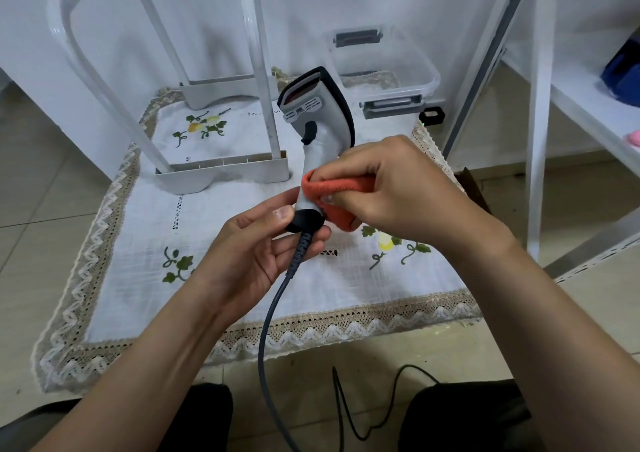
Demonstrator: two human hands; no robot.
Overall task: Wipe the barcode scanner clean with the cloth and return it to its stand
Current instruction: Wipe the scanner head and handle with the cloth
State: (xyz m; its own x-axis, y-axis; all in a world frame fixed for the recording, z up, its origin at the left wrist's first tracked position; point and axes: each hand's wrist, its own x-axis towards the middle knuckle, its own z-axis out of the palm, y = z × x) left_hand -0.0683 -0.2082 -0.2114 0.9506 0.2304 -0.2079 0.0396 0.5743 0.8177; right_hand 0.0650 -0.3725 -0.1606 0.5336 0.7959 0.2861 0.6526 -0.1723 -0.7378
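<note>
A grey and black barcode scanner [317, 112] stands upright in the air above an embroidered white mat [221, 243], head pointing away from me. My left hand [256, 247] pinches its black base between thumb and fingers, where a grey cable [273, 306] runs out toward me. My right hand [388, 188] grips a folded orange cloth [332, 191] and presses it against the scanner's handle. No scanner stand can be told apart in view.
Two white plastic frames with flat feet [225, 171] stand on the mat's far left. A clear lidded plastic box [381, 67] sits at the back right, a small black device [432, 115] beside it. White shelving [571, 80] stands to the right. A thin black wire [374, 413] lies on the floor tiles.
</note>
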